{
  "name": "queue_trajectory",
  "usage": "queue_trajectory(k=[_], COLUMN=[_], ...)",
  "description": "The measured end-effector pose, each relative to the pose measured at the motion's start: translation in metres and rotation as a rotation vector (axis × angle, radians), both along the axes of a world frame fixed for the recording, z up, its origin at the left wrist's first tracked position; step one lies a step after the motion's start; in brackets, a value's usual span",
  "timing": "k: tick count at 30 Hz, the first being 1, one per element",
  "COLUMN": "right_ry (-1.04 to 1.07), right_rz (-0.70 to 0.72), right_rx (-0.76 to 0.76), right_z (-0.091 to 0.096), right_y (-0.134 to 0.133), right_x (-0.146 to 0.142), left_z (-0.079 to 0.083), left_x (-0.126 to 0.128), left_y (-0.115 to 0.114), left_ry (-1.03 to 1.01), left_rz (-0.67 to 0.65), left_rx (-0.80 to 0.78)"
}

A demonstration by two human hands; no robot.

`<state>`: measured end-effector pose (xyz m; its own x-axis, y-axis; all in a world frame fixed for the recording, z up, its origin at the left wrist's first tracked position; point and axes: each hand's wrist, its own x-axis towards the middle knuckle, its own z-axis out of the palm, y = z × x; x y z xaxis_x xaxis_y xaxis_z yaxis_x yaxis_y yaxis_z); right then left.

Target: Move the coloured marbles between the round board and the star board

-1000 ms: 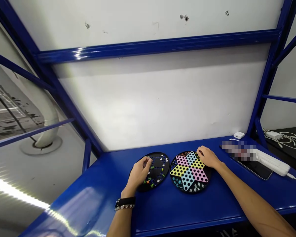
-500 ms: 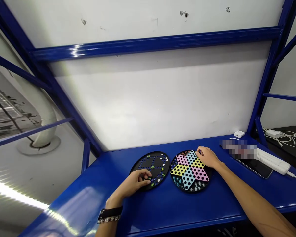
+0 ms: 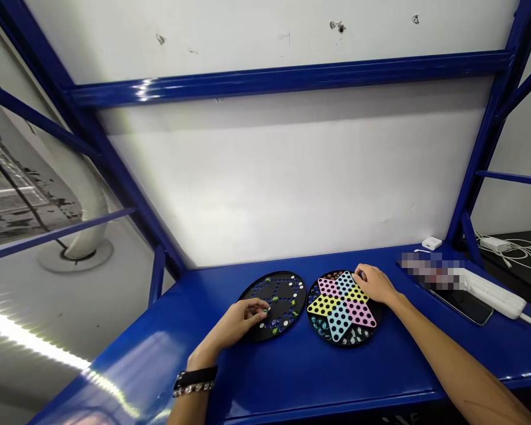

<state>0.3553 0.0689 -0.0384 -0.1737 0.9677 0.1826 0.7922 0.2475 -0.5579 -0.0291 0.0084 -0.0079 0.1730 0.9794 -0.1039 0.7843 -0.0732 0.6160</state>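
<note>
My left hand [image 3: 243,317] is over the front left of a round black board [image 3: 284,308] with blue holes, with glass marbles and white pieces on it. Its thumb and fingers pinch a small green-and-white marble [image 3: 266,310]. To the right lies a round Chinese checkers board [image 3: 341,319] with a pink, yellow and blue star and coloured marbles [image 3: 354,337] in the rim compartments. My right hand [image 3: 373,283] rests at this board's upper right edge, its fingers curled over the rim compartment. What those fingertips hold, if anything, is hidden.
Both boards lie on a blue metal table [image 3: 265,378] with a blue frame behind it. At the right are a phone [image 3: 464,306], a white power strip [image 3: 495,295], a small white case [image 3: 432,242] and cables [image 3: 513,254]. A white panel [image 3: 287,177] closes the back.
My left hand has lifted slightly and drawn back, and a green-and-white marble now shows at its fingertips. A white piece near it has come into sight. My right hand stays at the rim.
</note>
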Motion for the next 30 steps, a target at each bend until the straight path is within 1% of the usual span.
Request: queue_trajectory(k=[3, 7, 12, 14, 18, 22, 25, 27, 30], right_ry=[-0.008, -0.009, -0.001, 0.001, 0.008, 0.014, 0.011, 0.010, 0.012], right_rz=[-0.002, -0.012, -0.025, -0.028, -0.034, -0.038, -0.037, -0.039, -0.035], right_rx=[0.006, 0.014, 0.024, 0.027, 0.030, 0.021, 0.016, 0.016, 0.014], right_z=[-0.001, -0.003, -0.004, -0.004, -0.004, -0.005, -0.005, -0.005, -0.004], right_y=[0.000, 0.000, 0.002, 0.002, 0.002, 0.003, 0.003, 0.003, 0.002], right_x=[0.000, -0.001, -0.001, -0.002, -0.001, -0.001, -0.001, -0.001, 0.000], left_z=[-0.003, -0.006, -0.004, -0.002, -0.001, -0.005, -0.007, -0.007, -0.008], left_x=[-0.005, -0.011, -0.011, -0.009, -0.006, -0.008, -0.010, -0.005, 0.014], left_y=[0.001, 0.001, 0.002, 0.002, 0.002, 0.002, 0.003, 0.003, 0.003], left_ry=[-0.059, -0.131, -0.239, -0.248, -0.191, -0.036, 0.044, 0.053, 0.069], left_rz=[-0.001, 0.023, 0.075, 0.088, 0.086, 0.059, 0.053, 0.058, 0.047], left_rx=[-0.027, -0.020, -0.053, -0.056, -0.051, 0.021, 0.034, 0.062, 0.167])
